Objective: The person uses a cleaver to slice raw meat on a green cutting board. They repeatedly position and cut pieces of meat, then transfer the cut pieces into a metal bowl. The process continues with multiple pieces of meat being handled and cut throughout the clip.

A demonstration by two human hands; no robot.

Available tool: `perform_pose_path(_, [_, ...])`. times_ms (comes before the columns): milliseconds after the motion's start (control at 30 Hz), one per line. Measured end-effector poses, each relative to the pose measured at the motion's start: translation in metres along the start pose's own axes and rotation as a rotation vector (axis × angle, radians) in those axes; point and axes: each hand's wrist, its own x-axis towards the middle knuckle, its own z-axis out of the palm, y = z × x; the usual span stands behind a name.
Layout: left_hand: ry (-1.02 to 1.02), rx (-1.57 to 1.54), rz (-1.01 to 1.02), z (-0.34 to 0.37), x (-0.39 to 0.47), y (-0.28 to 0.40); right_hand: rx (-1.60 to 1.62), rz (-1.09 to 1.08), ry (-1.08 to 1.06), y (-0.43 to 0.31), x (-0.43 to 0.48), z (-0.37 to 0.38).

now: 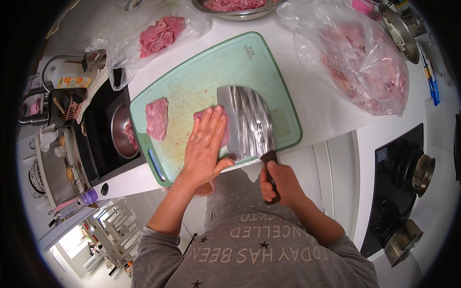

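Note:
My left hand (pixel 205 144) lies flat on a piece of raw meat (pixel 227 134), covering most of it. The fingers point away from me, close together, with the thumb out to the side. In my right hand (pixel 284 183) is the dark handle of a cleaver (pixel 250 122). Its broad blade lies nearly flat, at the right edge of that meat; whether it is inside the meat cannot be made out. Both rest over a green cutting board (pixel 201 79). A second piece of raw meat (pixel 157 118) sits apart on the board's left side.
Sliced meat (pixel 162 36) lies on a plastic bag at the back left. A steel bowl of meat (pixel 234 14) stands behind the board. At right is a filled plastic bag (pixel 363 72). The sink holds another bowl (pixel 120 133); pots stand by the black cooktop (pixel 392 190).

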Motion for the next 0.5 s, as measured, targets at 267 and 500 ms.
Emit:
perform_pose_path(267, [-0.018, 0.006, 0.0, 0.0, -0.002, 0.0, -0.089, 0.041, 0.024, 0.026, -0.029, -0.003])
perform_pose_path(500, [0.01, -0.049, 0.005, -0.001, -0.002, -0.002, -0.09, -0.033, 0.012, 0.013, -0.011, 0.006])
